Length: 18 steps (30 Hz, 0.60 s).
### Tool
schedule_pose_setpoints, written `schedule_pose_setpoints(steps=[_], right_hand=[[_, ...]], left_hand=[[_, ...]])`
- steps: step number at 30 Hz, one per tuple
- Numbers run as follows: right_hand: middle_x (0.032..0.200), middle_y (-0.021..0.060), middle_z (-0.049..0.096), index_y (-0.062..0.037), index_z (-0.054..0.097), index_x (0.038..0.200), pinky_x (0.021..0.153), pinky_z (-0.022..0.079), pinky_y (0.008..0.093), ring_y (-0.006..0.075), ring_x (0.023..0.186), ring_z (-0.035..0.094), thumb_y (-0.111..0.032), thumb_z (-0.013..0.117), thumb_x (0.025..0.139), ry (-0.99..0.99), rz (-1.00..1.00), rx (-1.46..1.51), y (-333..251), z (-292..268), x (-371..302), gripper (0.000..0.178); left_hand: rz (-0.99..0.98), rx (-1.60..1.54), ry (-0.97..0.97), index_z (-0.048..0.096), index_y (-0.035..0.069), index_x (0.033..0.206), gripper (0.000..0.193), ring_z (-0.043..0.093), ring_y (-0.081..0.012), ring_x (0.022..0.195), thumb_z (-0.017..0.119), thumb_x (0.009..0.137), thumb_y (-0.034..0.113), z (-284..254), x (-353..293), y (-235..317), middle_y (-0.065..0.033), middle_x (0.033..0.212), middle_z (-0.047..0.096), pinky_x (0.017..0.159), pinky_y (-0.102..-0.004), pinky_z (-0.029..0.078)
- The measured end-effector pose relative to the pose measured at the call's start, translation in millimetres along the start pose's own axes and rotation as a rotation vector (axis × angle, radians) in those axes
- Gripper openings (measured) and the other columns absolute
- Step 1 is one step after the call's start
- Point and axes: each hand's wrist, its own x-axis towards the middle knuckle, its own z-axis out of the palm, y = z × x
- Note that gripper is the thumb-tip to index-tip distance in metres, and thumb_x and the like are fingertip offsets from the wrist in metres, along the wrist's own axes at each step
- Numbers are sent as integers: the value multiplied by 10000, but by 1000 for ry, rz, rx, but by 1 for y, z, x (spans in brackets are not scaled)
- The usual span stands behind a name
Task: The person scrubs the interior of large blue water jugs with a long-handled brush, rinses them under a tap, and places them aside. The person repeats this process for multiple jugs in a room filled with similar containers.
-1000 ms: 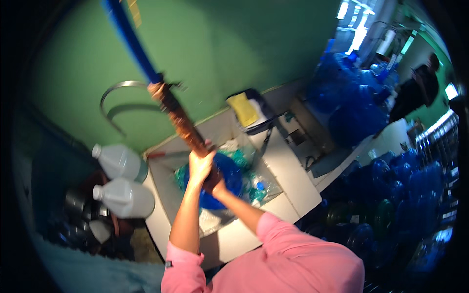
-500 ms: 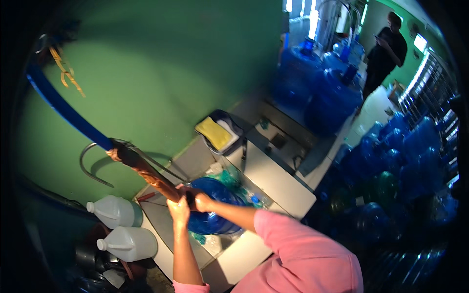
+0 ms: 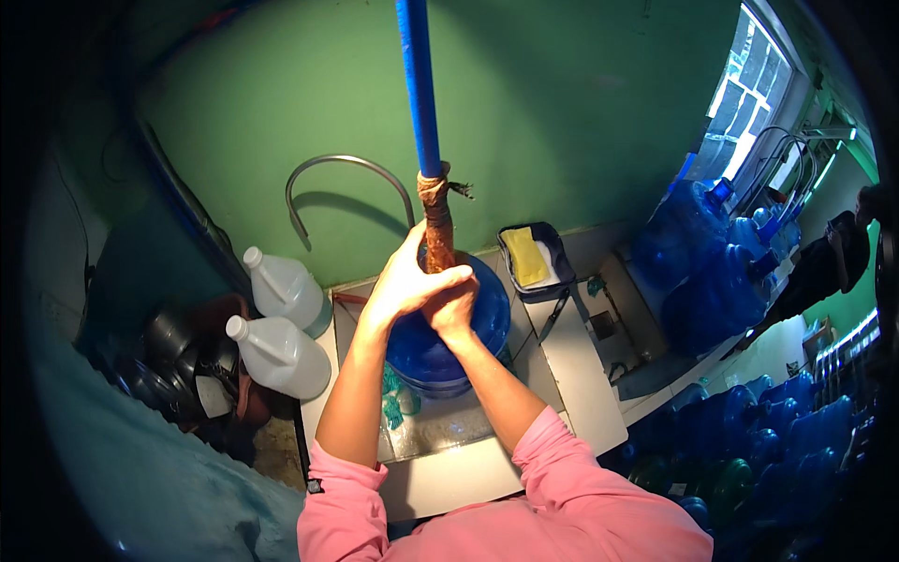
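Note:
Both my hands are on the brown, wrapped lower part (image 3: pixel 436 220) of a long blue pole (image 3: pixel 419 89). My left hand (image 3: pixel 401 286) closes around it from the left, its thumb laid across toward the other hand. Close against it, my right hand (image 3: pixel 453 304) grips a little lower. Directly beneath them a large, clear blue water jug (image 3: pixel 431 361) sits in a tiled basin (image 3: pixel 445 445). The jug's mouth and the pole's lower end are hidden behind my hands. Green netting (image 3: pixel 393 403) lies beside the jug.
Two white jugs (image 3: pixel 279 356) stand left of the basin. Behind it a curved metal pipe (image 3: pixel 348 159) rises near the green wall. A dark tub (image 3: pixel 538 290) with a yellow cloth (image 3: pixel 526 255) sits to the right. Several blue jugs (image 3: pixel 721 421) and a person (image 3: pixel 838 248) are farther right.
My view has swung, so the scene sits differently in the picture. The pole, which slanted to the upper left, now stands nearly upright. Both hands remain on its wrapped part.

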Motion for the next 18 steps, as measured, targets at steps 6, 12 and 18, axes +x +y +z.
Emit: schedule_pose_setpoints(steps=[6,12,18], right_hand=[[1035,180,700,-55,654,1062,816,530,419,313,937,681,-212,749,734,-462,-152,110,37,-9,-25,375],[1040,218,706,-20,676,1121,804,537,419,316,869,686,-228,846,587,-908,353,-57,97,-17,-64,598],[1110,202,688,-25,655,1033,872,512,424,311,1036,665,-321,787,712,-696,106,-96,106,-7,-97,455]], left_hand=[[-190,171,108,694,5,910,303,643,-198,724,741,798,283,32,-21,-50,-119,816,712,680,-364,514],[-410,-44,48,578,-19,825,241,548,-163,720,635,896,205,76,-65,-127,-70,743,596,709,-341,483],[-99,66,-90,607,-49,1100,317,621,-256,999,563,986,244,73,-83,-147,-165,1057,666,927,-392,479]])
